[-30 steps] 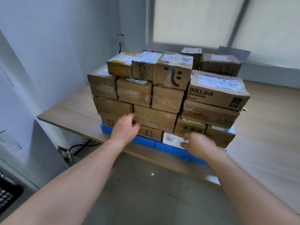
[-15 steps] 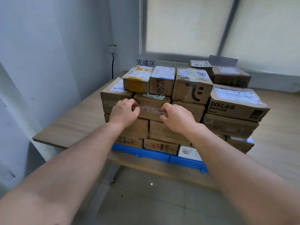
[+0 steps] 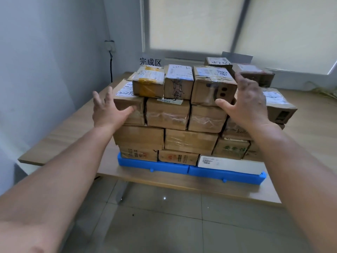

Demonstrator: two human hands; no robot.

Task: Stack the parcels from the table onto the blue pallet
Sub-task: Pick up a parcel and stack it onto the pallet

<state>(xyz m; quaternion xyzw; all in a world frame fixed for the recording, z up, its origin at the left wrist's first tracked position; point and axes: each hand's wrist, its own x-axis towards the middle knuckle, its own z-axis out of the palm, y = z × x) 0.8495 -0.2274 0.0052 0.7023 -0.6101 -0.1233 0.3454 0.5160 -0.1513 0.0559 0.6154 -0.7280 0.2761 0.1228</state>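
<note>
Table [image 3: 69, 136], parcels [image 3: 167, 114], L hand [image 3: 107, 110] spread, R hand [image 3: 246, 105] spread

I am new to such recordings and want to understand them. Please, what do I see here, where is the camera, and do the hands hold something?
There is no machine: a person works with bare hands. The camera sits on the person's head and looks forward and down, so both forearms show. On the wooden table lies a blue pallet, with brown cardboard parcels stacked on it in several layers and one white box at the bottom right. The left hand and the right hand are open, fingers spread, raised before the upper parcels. Neither holds anything.
</note>
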